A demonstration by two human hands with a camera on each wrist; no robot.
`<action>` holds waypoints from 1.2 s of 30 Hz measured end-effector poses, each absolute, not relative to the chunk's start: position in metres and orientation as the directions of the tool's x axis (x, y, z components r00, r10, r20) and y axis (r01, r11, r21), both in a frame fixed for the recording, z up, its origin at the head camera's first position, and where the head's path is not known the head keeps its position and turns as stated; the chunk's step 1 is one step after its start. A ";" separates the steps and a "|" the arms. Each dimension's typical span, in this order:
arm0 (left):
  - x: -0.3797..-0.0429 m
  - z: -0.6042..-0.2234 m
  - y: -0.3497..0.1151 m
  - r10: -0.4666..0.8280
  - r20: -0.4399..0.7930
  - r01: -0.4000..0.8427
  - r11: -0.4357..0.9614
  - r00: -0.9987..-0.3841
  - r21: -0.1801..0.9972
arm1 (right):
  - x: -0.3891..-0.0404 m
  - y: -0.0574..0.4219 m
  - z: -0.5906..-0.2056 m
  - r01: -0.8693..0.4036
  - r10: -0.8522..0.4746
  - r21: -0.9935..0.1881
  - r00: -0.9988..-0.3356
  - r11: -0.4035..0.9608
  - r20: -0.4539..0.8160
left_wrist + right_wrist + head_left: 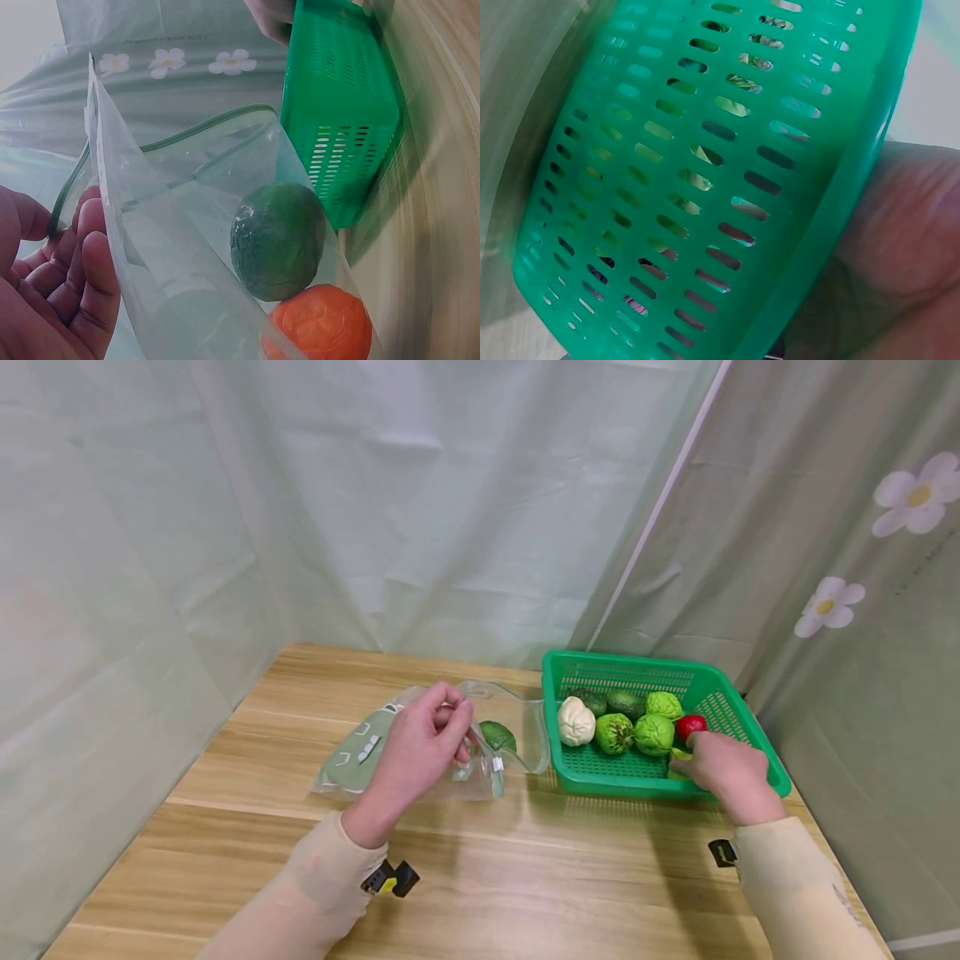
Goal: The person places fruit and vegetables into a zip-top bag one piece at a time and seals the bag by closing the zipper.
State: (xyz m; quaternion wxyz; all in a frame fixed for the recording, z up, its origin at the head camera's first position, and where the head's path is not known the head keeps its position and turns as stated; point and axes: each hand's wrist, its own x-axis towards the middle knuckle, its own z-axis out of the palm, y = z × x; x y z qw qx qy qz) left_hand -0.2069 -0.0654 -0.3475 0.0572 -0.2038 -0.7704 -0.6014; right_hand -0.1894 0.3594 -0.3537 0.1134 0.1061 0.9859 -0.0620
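My left hand (423,743) pinches the rim of a clear zip bag (172,225) between thumb and fingers, and its mouth gapes toward the basket. Inside the bag lie a dark green avocado-like item (277,240) and a round orange item (322,322). A pale green cartoon print covers the bag's left part. My right hand (727,768) reaches over the near right rim of a green plastic basket (622,785). It holds a yellow-green item (680,762) low in the basket; most of its fingers are hidden. In the right wrist view the basket wall blocks the grip.
The basket also bears a whitish lobed vegetable (576,722), bright green wrinkled ones (654,734), dark green oval ones (626,703) and a red one (691,726). A wooden table (540,877) lies beneath. Pale curtains (450,527) hang behind and at both sides.
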 end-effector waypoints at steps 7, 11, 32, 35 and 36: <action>-0.207 -0.348 -0.066 0.239 0.334 0.382 0.195 -0.912 0.903 | -0.194 0.358 -0.355 0.246 0.212 -0.093 -0.937 0.965 -0.277; -0.207 -0.348 -0.067 0.241 0.330 0.379 0.194 -0.913 0.905 | -0.196 0.356 -0.355 0.242 0.208 -0.083 -0.933 0.967 -0.293; -0.206 -0.347 -0.068 0.237 0.327 0.377 0.210 -0.915 0.902 | -0.194 0.358 -0.354 0.220 0.191 -0.083 -0.945 0.972 -0.265; -0.206 -0.347 -0.068 0.234 0.325 0.375 0.216 -0.916 0.902 | -0.191 0.359 -0.351 0.215 0.186 -0.090 -0.950 0.973 -0.251; -0.206 -0.347 -0.068 0.234 0.325 0.375 0.217 -0.916 0.901 | -0.190 0.360 -0.351 0.212 0.184 -0.092 -0.951 0.973 -0.248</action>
